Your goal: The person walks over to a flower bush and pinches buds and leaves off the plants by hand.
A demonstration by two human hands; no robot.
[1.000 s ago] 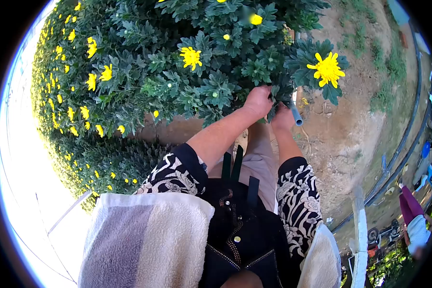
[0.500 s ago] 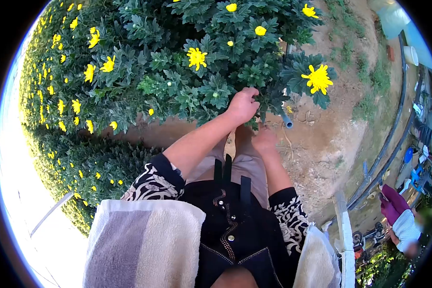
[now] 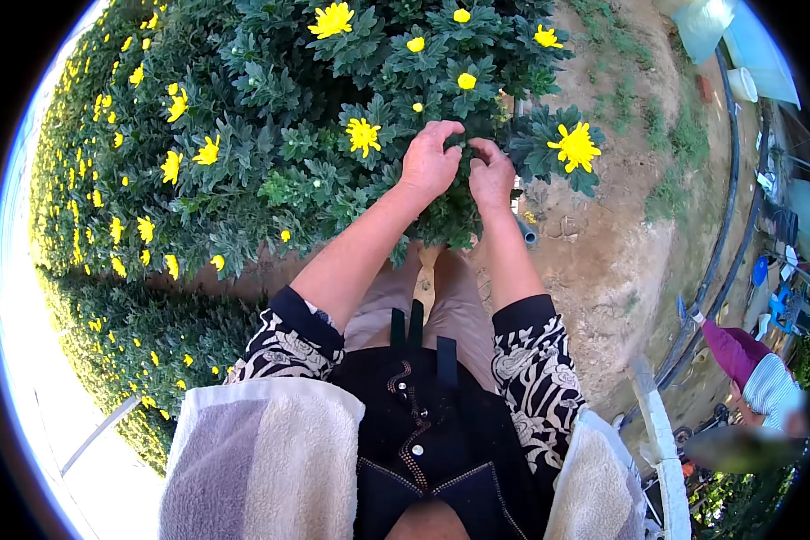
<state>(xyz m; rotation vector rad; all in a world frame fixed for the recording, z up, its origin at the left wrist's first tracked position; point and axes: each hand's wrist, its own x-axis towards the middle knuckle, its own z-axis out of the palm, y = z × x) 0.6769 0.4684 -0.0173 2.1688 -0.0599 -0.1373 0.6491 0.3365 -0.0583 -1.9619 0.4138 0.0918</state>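
Leafy chrysanthemum plants [image 3: 333,175] with dark green lobed leaves, small buds and yellow flowers fill the upper left and middle. My left hand [image 3: 432,162] is among the leaves, its fingers curled on the top of one plant. Close to its right, my right hand [image 3: 492,176] has bent fingers at the same shoot. The fingertips face each other a little apart, and leaves partly hide what they pinch. A yellow chrysanthemum flower [image 3: 575,148] stands to the right of my right hand, and another yellow flower [image 3: 364,137] is left of my left hand.
A blue-grey pipe end [image 3: 526,234] sticks out below the plants by the bare soil [image 3: 594,270]. Black hoses [image 3: 724,243] run along the ground at right. Another person [image 3: 756,378] is at the far right. A white post [image 3: 664,450] stands near my right side.
Both hands have moved up the plant. My right hand has risen from the lower stems to beside my left hand. The view has shifted slightly, and the other person has moved a little.
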